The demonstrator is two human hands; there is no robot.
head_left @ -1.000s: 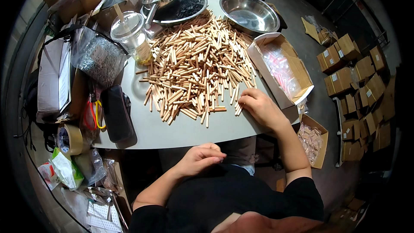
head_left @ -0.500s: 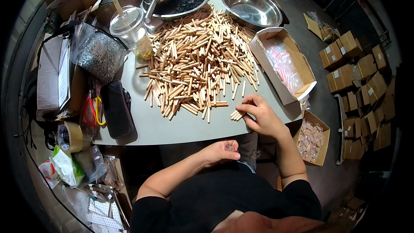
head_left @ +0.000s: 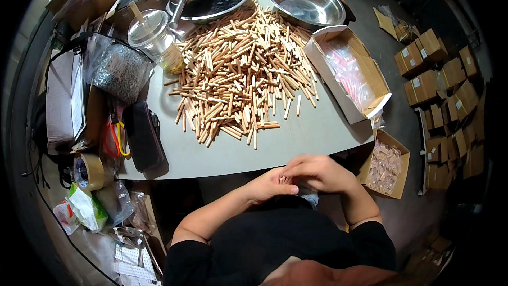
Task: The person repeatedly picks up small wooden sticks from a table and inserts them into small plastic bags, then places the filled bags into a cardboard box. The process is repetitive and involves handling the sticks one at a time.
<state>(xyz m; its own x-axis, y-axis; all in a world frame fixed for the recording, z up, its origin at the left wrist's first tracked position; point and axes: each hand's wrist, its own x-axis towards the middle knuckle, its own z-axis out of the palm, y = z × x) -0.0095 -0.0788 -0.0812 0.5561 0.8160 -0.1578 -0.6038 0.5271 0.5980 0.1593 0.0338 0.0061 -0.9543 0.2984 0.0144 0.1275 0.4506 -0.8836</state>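
Wooden sticks (head_left: 233,74) lay heaped on the surface (head_left: 211,161), the left hand (head_left: 263,186) had something small in its grip, that of the right hand (head_left: 317,173) was hidden, and light, steady handling seemed best.

The stick pile (head_left: 243,74) lies on the table (head_left: 211,163) — cup (head_left: 156,42) and phone (head_left: 142,137) to its left, two basins (head_left: 309,13) behind, a box (head_left: 334,87) holding bags (head_left: 347,74) to its right — with left hand (head_left: 264,185) and right hand (head_left: 323,172) before the near edge, a lower box (head_left: 401,177) of packets (head_left: 385,165) right of them
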